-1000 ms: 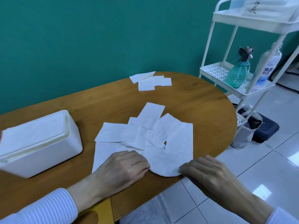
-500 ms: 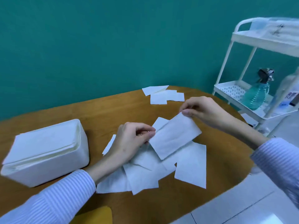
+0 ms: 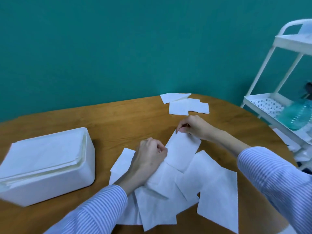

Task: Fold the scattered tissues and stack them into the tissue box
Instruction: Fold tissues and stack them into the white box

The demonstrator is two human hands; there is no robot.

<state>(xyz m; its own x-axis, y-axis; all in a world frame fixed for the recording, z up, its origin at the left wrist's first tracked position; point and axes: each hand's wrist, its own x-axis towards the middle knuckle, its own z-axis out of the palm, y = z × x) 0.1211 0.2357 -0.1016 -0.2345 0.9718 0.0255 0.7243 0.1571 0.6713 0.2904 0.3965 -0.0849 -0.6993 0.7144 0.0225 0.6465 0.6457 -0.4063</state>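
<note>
Nearest the camera, a loose heap of tissues (image 3: 189, 196) lies overlapping on the wooden counter (image 3: 118, 122), probably because they are the ones not yet folded; one sheet reaches close to the near edge. Just above the heap, a single tissue (image 3: 183, 149) is held stretched between both hands, apparently so that its edges can be lined up for a fold. The left hand (image 3: 148, 156) comes in from the lower left in a striped sleeve, its fingers curled and pinching the sheet's near left edge. The right hand (image 3: 194, 126) reaches across from the right, fingers bent and pinching the far top corner, wrist raised off the wood. To the left stands the tissue box (image 3: 67, 181), open, with a stack of flat sheets already filling it to the rim, within easy reach of the left hand. Farther back, near the wall, a few more tissues (image 3: 184, 104) lie apart from the heap, and a white cart (image 3: 266, 65) stands beyond the counter's right end.
</note>
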